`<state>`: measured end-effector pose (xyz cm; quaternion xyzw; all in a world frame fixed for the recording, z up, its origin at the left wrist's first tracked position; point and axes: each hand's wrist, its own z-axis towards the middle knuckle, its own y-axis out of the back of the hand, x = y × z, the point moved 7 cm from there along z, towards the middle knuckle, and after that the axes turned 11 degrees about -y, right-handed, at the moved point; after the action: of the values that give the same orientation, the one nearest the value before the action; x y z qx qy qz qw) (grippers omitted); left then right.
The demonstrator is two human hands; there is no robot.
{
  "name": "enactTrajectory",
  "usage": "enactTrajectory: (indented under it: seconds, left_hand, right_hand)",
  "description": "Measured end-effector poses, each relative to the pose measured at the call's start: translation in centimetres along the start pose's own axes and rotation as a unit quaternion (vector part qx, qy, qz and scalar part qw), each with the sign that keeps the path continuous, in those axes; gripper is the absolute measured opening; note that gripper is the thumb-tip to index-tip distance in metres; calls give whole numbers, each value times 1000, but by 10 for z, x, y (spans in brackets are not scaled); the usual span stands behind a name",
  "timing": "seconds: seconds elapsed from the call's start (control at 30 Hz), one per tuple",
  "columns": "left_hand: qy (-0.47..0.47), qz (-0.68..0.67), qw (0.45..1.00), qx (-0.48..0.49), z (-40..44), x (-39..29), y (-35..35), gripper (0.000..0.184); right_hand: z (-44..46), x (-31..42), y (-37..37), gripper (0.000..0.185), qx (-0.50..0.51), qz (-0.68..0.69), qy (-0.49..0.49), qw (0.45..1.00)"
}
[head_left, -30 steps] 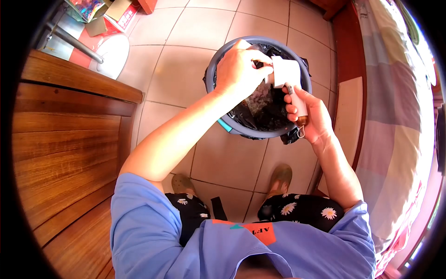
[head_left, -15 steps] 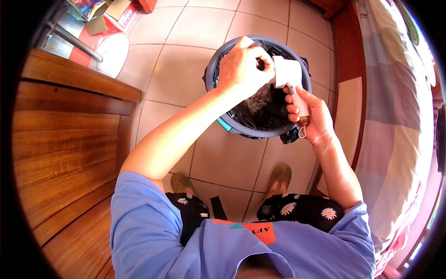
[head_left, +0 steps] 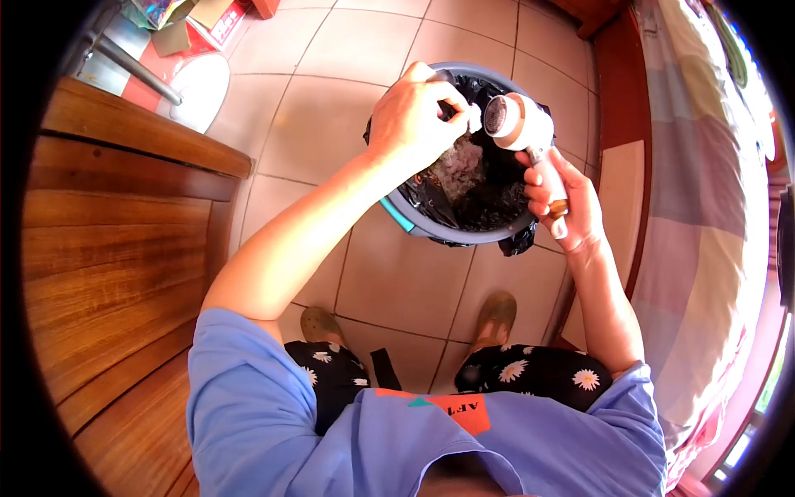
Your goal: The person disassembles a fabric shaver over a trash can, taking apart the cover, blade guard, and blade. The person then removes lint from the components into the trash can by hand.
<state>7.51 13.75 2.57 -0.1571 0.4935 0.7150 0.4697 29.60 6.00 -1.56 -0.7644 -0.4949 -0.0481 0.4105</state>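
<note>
My right hand is wrapped round the handle of a white fabric shaver. The shaver's round, dark-centred end points toward my left hand. A small white tuft of lint is pinched between my left thumb and fingers, a short gap from the shaver. Something dark shows at the left fingers, mostly hidden by the hand. Both hands are over a grey bin lined with a black bag. Pale, fluffy lint lies inside it.
A wooden cabinet stands at the left. On the right is a bed with a checked cover. A round white base with a metal pole and a red carton are at the upper left. The floor is tiled.
The shaver has turned and shifted slightly right, so its round end now shows. My left hand has moved a little left, opening a gap, and white lint now shows in its fingers.
</note>
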Motion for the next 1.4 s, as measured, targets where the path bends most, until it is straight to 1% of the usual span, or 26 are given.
enactTrajectory:
  seconds: [0.03, 0.07, 0.13, 0.17, 0.23, 0.37, 0.43, 0.57, 0.63, 0.7, 0.77, 0.8, 0.87, 0.9, 0.97, 1.0, 1.1, 1.13, 1.2, 1.23, 1.27, 1.3, 1.33, 1.4]
  left_hand:
    - [-1, 0, 1000, 10, 0, 1, -1, 12]
    - [-1, -1, 1000, 8, -1, 5, -1, 12]
    - [-33, 47, 998, 9, -1, 7, -2, 13]
    - [-33, 46, 998, 7, -2, 10, -2, 13]
    - [-7, 51, 998, 42, -2, 10, -2, 14]
    - [5, 45, 997, 65, -1, 13, -2, 18]
    - [-4, 40, 998, 53, -2, 13, -2, 22]
    - [-22, 20, 998, 50, 0, 5, -3, 28]
    - [-26, 4, 999, 43, 2, 4, -4, 31]
    - [-32, -13, 999, 37, 5, -3, -2, 33]
    - [-20, -23, 996, 81, 8, -12, -2, 39]
    - [-22, -26, 996, 80, 9, -14, -3, 39]
    - [-72, -16, 994, 77, 10, -23, -2, 45]
    - [-78, -35, 993, 80, 11, -26, -3, 50]
    - [-80, -38, 993, 78, 11, -31, -2, 51]
    - [-81, -39, 993, 78, 11, -33, -2, 53]
    - [-85, -69, 991, 82, 12, -37, -1, 54]
    - [-86, -70, 990, 82, 11, -39, -1, 54]
    - [-118, -68, 989, 62, 10, -47, 4, 53]
    - [-120, -69, 988, 62, 9, -48, 4, 53]
    - [-148, -48, 987, 39, 8, -52, 6, 52]
    - [-177, -26, 984, 16, 7, -58, 10, 52]
    - [-178, -27, 984, 17, 6, -60, 10, 52]
    - [-190, -33, 981, 2, 6, -67, 12, 51]
  right_hand:
    - [0, 0, 0, 46, 20, 2, -8, 1000]
    - [1, 1, 4, 46, 19, 0, -8, 1000]
    - [3, 0, 1, 51, 115, 38, -32, 992]
    - [3, 1, 2, 51, 114, 36, -32, 992]
    - [1, 0, 0, 54, 131, 63, -44, 988]
    - [1, 0, 0, 55, 131, 91, -59, 986]
    - [0, -1, -2, 57, 158, 95, -67, 981]
    - [1, -2, -3, 59, 166, 108, -80, 977]
    - [1, -5, -5, 61, 187, 126, -101, 969]
    - [0, -7, -9, 60, 197, 120, -99, 968]
    - [-2, -7, -11, 59, 206, 113, -97, 967]
    - [-3, -8, -12, 60, 213, 119, -100, 965]
    - [-3, -8, -8, 61, 219, 122, -102, 963]
    - [-3, -8, -6, 62, 235, 122, -100, 959]
    - [-3, -8, -5, 66, 262, 138, -111, 949]
    - [-3, -9, -4, 66, 260, 137, -110, 949]
    - [-6, -12, -11, 68, 318, 89, -110, 938]
    - [-8, -11, -12, 68, 317, 89, -109, 938]
    - [-9, -5, -9, 63, 224, -8, -64, 972]
    - [-11, -3, -9, 63, 224, -8, -62, 973]
    - [-10, 3, 1, 60, 141, -110, -10, 984]
    - [-10, 11, 9, 56, 54, -209, 42, 976]
    - [-11, 13, 9, 56, 53, -208, 43, 976]
    - [-14, 21, 5, 41, 37, -288, 84, 953]
